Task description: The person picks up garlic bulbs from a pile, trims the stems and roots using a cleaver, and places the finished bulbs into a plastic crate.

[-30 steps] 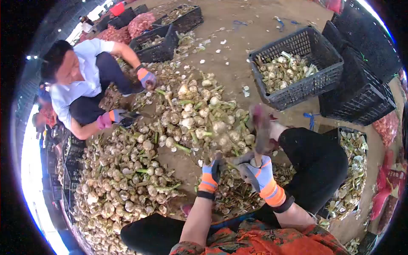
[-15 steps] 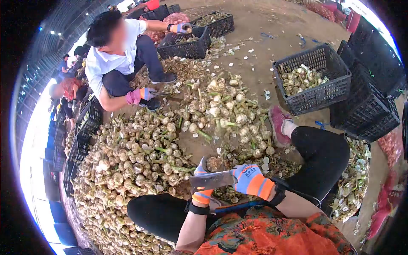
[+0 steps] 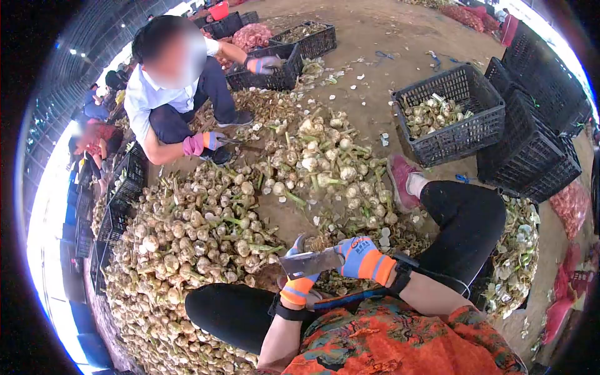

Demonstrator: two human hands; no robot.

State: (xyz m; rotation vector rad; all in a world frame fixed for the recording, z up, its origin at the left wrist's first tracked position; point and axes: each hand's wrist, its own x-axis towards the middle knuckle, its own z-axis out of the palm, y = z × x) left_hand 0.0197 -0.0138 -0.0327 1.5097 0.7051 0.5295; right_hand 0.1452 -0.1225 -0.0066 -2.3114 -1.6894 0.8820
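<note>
Fingers of the right hand (image 3: 364,255) grip a knife (image 3: 309,264), lower centre; what the left hand (image 3: 301,283) grips is hidden. Cutting seems underway, calling for clear fingertips.

The brown floor (image 3: 369,28) is being covered at left by a broad heap of garlic bulbs (image 3: 181,250); beside it, a smaller pile of stemmed garlic (image 3: 328,165) is being borne. At right, an open black crate (image 3: 462,136) and stacked crates (image 3: 531,147) are being supported. Bare patches are being dotted by pale flakes (image 3: 384,139) and blue scraps (image 3: 462,179).
</note>
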